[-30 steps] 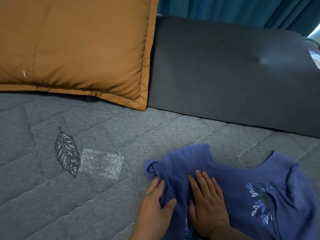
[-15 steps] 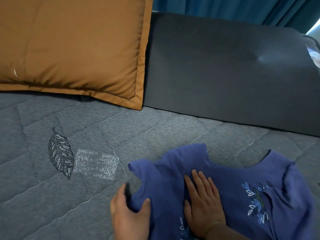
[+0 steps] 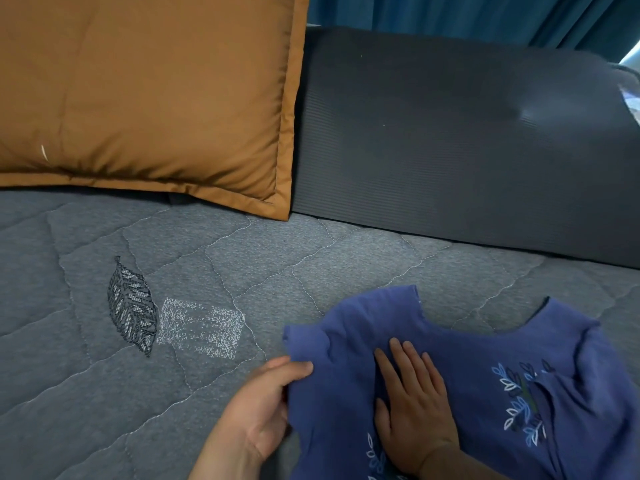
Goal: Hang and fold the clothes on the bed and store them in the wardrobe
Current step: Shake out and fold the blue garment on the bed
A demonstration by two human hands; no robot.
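A blue short-sleeved top (image 3: 481, 362) with a white and light-blue leaf print lies spread on the grey quilted bed (image 3: 242, 271), at the lower right. My left hand (image 3: 263, 410) grips the top's left edge, thumb over the cloth and fingers tucked beneath. My right hand (image 3: 412, 407) lies flat on the top, fingers straight and pointing away from me, pressing the fabric down. The sleeve at the upper left is spread out flat. The garment's lower part runs out of the frame.
An orange-brown pillow (image 3: 145, 95) leans at the back left. Beside it stands a dark grey ribbed cushion (image 3: 464, 150), with teal curtains (image 3: 450, 15) behind. A stitched leaf and pale patch (image 3: 166, 320) mark the quilt on the left.
My left hand pulled the bunched left sleeve outward, and it now lies flatter. The hand then shifted its hold on the top's left edge. My right hand stayed pressed on the fabric.
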